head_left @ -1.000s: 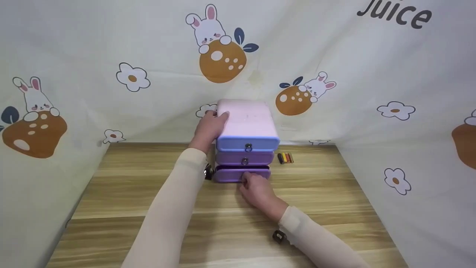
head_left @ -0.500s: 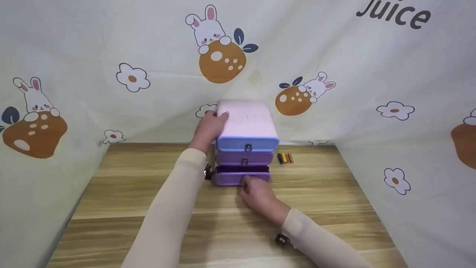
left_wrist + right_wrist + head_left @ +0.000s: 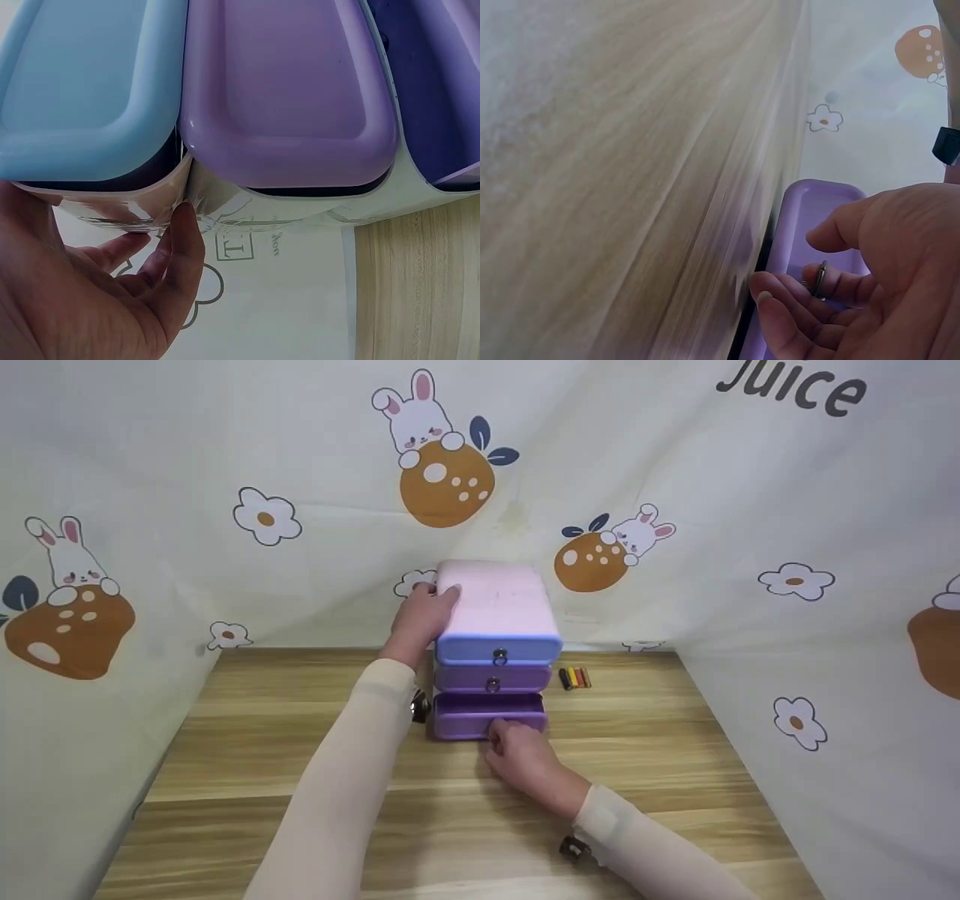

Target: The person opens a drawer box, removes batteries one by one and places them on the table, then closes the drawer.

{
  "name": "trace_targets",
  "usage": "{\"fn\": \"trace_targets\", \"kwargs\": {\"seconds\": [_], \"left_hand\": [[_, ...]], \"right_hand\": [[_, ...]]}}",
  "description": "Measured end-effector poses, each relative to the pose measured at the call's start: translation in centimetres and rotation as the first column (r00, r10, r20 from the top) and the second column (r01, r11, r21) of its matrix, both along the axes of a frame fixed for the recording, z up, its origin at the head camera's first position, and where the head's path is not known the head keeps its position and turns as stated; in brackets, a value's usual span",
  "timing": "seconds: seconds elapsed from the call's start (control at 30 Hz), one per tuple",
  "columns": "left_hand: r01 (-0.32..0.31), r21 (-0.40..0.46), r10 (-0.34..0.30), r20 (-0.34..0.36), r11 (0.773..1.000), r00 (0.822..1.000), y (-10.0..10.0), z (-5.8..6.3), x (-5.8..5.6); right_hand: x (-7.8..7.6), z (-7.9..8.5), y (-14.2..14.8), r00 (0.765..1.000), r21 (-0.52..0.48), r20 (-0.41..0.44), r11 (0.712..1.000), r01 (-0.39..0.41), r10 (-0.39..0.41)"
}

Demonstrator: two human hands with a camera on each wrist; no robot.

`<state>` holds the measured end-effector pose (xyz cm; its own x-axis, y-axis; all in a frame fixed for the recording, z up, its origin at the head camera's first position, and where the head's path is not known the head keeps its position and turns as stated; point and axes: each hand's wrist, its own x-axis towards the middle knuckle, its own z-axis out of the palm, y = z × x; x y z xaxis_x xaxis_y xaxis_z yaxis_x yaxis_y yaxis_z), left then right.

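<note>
A small drawer cabinet with a pale pink top (image 3: 499, 600) stands against the back cloth. Its blue top drawer (image 3: 499, 650) and purple middle drawer (image 3: 493, 679) are closed, while the purple bottom drawer (image 3: 461, 726) is pulled out, with its visible inside bare. My left hand (image 3: 424, 619) holds the cabinet's upper left side, thumb on the top edge; in the left wrist view its curled fingers (image 3: 182, 251) touch the side wall near the seam between tiers. My right hand (image 3: 525, 754) has a finger through the metal ring pull (image 3: 821, 279) of the bottom drawer.
Several short coloured sticks (image 3: 575, 678), maybe crayons or batteries, lie on the wooden table (image 3: 637, 765) right of the cabinet. Patterned cloth (image 3: 322, 570) rises behind and on both sides. Dark wrist devices (image 3: 574, 848) show at both arms.
The bottom drawer has slid farther out toward me, with my right hand on its ring moving back along with it. My left hand has stayed in place on the cabinet.
</note>
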<state>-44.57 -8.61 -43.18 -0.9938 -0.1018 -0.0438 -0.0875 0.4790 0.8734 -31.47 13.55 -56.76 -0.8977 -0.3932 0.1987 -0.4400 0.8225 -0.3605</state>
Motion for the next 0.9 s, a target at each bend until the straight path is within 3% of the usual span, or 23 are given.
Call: {"fn": "trace_targets", "kwargs": {"seconds": [0.7,0.9], "left_hand": [[0.002,0.037,-0.002,0.01,0.999,1.0,-0.09,-0.07,0.01],[0.0,0.008,0.0,0.013,1.0,1.0,-0.06,-0.17,-0.2]], "right_hand": [[0.75,0.54,0.41,0.999,0.012,0.013,0.999,-0.046,0.046],[0.98,0.62,0.46,0.999,0.008,0.026,0.999,-0.047,0.047]]}}
